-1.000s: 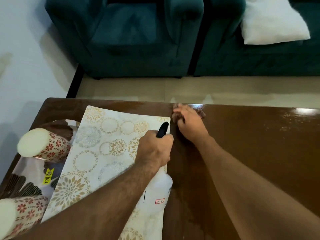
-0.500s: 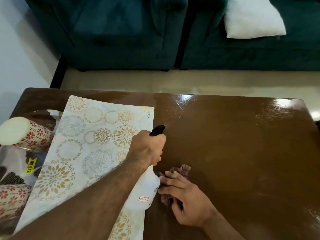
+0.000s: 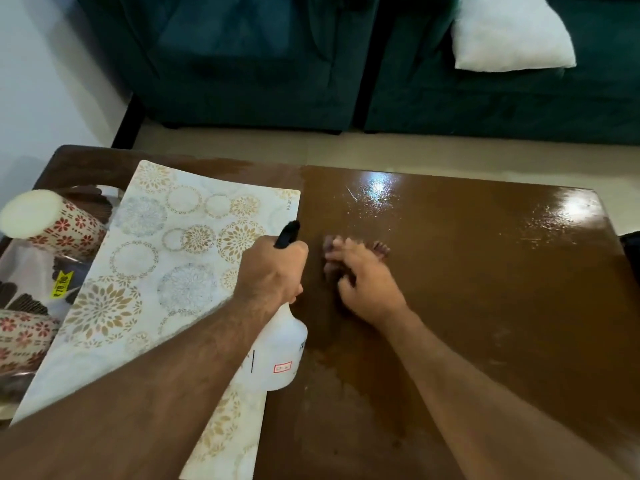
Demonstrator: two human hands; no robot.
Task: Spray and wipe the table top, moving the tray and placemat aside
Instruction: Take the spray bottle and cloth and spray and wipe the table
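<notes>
Brown cloth (image 3: 381, 250) under the right hand (image 3: 367, 284) has swept forward across the wet table (image 3: 485, 289); left hand (image 3: 273, 271) grips the spray bottle (image 3: 277, 358).

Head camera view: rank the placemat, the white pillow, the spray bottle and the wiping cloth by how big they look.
1. placemat
2. white pillow, though it is farther away
3. spray bottle, partly hidden by the left hand
4. wiping cloth, mostly under the right hand

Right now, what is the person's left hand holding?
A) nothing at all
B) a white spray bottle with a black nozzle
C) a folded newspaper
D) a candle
B: the left hand is wrapped around the neck of the white spray bottle, its black nozzle sticking out above the knuckles, while the right hand presses a cloth on the table top.
</notes>
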